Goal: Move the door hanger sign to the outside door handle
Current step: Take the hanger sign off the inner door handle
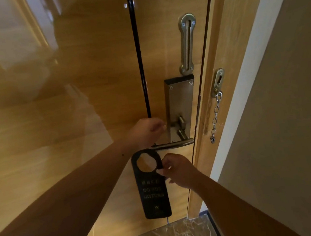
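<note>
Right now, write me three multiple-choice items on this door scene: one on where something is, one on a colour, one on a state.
1. Where is the door hanger sign?
A. Hanging on the lever handle
B. In the right hand, just below the lever handle
C. Lying on the floor

2. What colour is the sign?
A. Black
B. White
C. Red

3. What state is the security chain in?
A. Hooked into the slide track on the door
B. Missing from its plate
C. Hanging loose from its plate on the frame

Answers:
1 B: the right hand pinches the sign's ring, whose hole sits clear below the lever handle.
2 A: its face is black with pale lettering.
3 C: the chain's free end dangles beside the frame, and the slide track is empty.
</note>
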Available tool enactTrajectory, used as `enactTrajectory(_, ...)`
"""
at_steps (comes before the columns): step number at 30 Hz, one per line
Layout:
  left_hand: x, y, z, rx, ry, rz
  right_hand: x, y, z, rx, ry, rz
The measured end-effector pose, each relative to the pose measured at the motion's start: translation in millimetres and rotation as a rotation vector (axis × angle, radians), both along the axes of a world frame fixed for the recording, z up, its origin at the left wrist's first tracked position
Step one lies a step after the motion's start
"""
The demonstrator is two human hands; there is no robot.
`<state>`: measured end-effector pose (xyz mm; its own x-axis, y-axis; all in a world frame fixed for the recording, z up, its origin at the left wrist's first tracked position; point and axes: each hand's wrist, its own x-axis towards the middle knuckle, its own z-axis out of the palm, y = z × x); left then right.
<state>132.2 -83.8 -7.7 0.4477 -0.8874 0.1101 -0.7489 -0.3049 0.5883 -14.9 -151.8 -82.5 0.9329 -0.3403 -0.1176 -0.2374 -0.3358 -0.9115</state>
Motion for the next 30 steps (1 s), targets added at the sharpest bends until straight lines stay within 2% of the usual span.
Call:
enactTrajectory(4, -6, -15, -4, 0.117, 0.077, 0.02, -12, -11, 5, 0.196, 0.031, 0.067)
enactTrajectory(7, -16, -28, -3, 0.25, 0.099, -0.056, -21, -25, 6, 0.312, 0.052, 0.078)
enactTrajectory(11, -26, -36, 0, 0.333, 0.233, -0.116, -32, -37, 5, 0.334, 0.073, 0.08)
enactTrajectory(14, -30, -43, -4, 0.369, 0.266, -0.143, -39, -45, 5, 0.355, 0.068, 0.048)
enactTrajectory(20, -26, -42, -39, 0.162, 0.488, 0.046, -59, -60, 8, 0.304, 0.054, -0.067)
enactTrajectory(25, -33, -48, -80, 0.098, 0.362, 0.211, -76, -67, 6, 0.258, 0.077, -0.101)
enactTrajectory(30, -34, -52, -110, -0.026, 0.449, 0.266, -97, -79, 8, 0.214, 0.083, -0.161)
